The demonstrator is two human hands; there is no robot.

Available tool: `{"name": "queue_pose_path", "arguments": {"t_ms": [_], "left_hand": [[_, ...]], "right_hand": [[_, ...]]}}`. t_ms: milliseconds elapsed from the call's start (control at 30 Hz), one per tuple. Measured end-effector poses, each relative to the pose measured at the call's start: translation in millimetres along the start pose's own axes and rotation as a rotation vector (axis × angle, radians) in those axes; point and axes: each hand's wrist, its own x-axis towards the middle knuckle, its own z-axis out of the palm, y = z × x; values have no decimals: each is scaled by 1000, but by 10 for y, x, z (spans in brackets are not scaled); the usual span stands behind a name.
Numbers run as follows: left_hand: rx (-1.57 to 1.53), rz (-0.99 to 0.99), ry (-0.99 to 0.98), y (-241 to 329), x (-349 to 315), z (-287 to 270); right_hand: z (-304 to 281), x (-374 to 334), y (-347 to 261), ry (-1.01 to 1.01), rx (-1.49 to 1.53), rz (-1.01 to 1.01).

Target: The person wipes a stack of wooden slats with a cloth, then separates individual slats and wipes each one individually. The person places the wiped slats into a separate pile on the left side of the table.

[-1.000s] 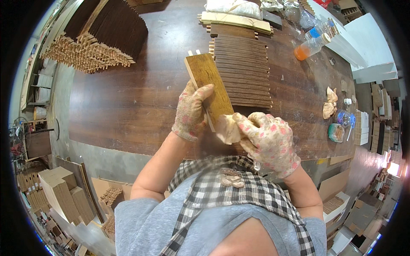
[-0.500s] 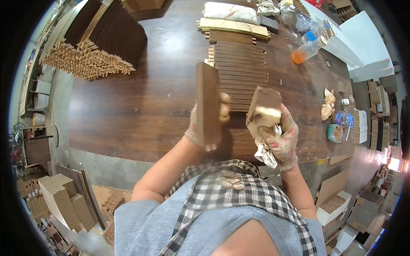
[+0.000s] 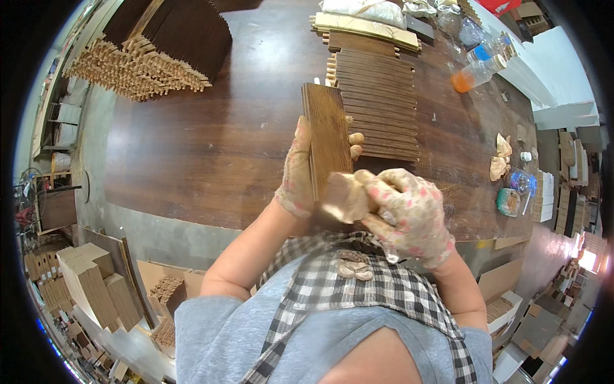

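Note:
My left hand (image 3: 295, 176), in a flower-patterned work glove, grips a short dark-brown wooden board (image 3: 327, 131) from beneath. The thumb lies along the board's left edge and fingertips show at its right. A pale dowel end sticks out at its far end. My right hand (image 3: 414, 210), gloved too, is closed around a brown-and-cream block (image 3: 345, 197), blurred by motion. That block is against or just over the board's near end; contact is hard to tell. Beyond the held board, a row of similar brown boards (image 3: 377, 105) lies on the table.
A tall stack of dark boards with dowel ends (image 3: 141, 67) stands at the far left of the brown table (image 3: 185, 173). Far right are a bottle of orange liquid (image 3: 476, 73) and other plastic bottles. Crumpled cloths (image 3: 501, 157) and a cut-off plastic container (image 3: 509, 201) lie nearer.
My right hand has swung left and turned over, bringing the block to the near end of the board. The board in my left hand has tilted so its broad face shows.

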Motion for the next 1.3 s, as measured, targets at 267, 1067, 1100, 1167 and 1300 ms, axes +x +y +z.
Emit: {"name": "queue_pose_path", "arguments": {"t_ms": [267, 1067, 1100, 1167, 1300], "left_hand": [[-121, 23, -30, 92, -24, -10], [403, -172, -99, -142, -307, -129], [335, -219, -124, -101, -301, -98], [261, -280, -118, -86, -293, -94], [163, -340, -70, -68, -242, -93]], "right_hand": [[-169, -167, 255, -85, -327, 42], [-184, 225, 552, 265, 68, 266], [-164, 158, 678, 300, 102, 286], [-133, 137, 757, 340, 245, 292], [-64, 205, 680, 306, 232, 222]]}}
